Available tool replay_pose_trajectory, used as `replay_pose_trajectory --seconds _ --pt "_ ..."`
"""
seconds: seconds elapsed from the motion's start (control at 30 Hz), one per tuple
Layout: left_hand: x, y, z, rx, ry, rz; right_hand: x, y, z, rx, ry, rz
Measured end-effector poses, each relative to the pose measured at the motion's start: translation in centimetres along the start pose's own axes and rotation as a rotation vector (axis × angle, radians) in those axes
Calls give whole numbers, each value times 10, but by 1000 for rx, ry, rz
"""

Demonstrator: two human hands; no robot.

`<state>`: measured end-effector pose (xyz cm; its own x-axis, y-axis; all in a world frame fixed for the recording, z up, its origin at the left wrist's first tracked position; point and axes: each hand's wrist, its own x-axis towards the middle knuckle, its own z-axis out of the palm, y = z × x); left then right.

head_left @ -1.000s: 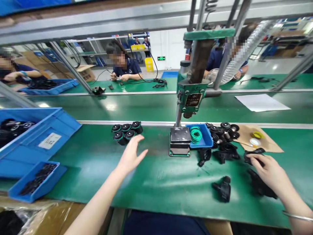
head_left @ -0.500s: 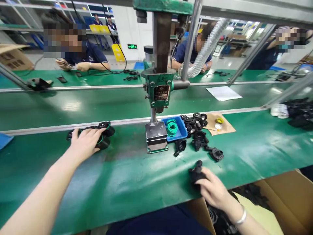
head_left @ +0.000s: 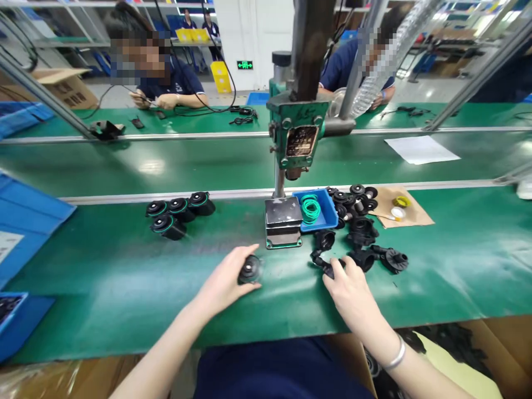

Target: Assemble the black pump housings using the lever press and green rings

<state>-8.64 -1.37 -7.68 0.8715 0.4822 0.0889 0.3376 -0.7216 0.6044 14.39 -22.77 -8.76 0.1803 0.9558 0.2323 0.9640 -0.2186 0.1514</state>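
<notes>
My left hand (head_left: 233, 277) is curved round a round black part (head_left: 250, 270) with a ringed top, thumb and fingers at its sides, above the green bench in front of the press. My right hand (head_left: 347, 282) has its fingers bent over a black plastic housing (head_left: 332, 270), mostly hidden beneath them. Around it lie more black housings (head_left: 325, 240), one with a disc-shaped end (head_left: 394, 260). Farther left, several black cylindrical parts with green rings (head_left: 168, 226) stand in a close group.
A green press (head_left: 297, 133) rises over its metal block (head_left: 284, 213). Beside it a blue tray (head_left: 331, 213) holds green rings (head_left: 310, 209). Black wheel-like parts (head_left: 357, 202) lie near brown paper (head_left: 415, 216). Blue bins (head_left: 29, 321) stand left; co-workers (head_left: 166, 83) sit opposite.
My left hand has left the group of cylindrical parts and moved right, now with a round black part. My right hand has moved forward to the housings. The view has shifted left.
</notes>
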Motion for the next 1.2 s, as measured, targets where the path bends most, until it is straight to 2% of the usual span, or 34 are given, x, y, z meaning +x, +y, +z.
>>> replay_pose_trajectory --seconds 0.07,0.13,0.23,0.33,0.43,0.53,0.67,0.73,0.87,1.03,1.13,1.2 --pt "4 17 25 -144 7 17 0 -7 0 -3 -14 -14" --pt "9 25 44 -238 46 36 -2 -11 -1 39 6 -69" --pt "13 28 61 -323 116 35 -15 -12 -6 168 -13 -138" --pt "12 28 71 -384 160 14 -28 -4 -13 309 -83 -100" --pt "10 31 77 -392 202 -22 -29 9 -15 445 -84 -19" --pt "10 33 83 -408 216 -30 -20 17 -11 543 -69 3" --pt "8 32 88 -464 189 -42 -11 14 -5 490 7 58" --pt "6 30 90 -506 181 -63 -11 12 -5 478 -5 45" --pt "3 30 92 -615 164 -124 -15 16 -3 617 -60 1" --pt "4 31 90 -613 165 -100 -9 28 11 715 14 64" --pt "4 30 88 -555 164 -63 9 30 4 696 110 99" --pt "5 30 88 -523 165 -45 25 26 -11 755 89 108"
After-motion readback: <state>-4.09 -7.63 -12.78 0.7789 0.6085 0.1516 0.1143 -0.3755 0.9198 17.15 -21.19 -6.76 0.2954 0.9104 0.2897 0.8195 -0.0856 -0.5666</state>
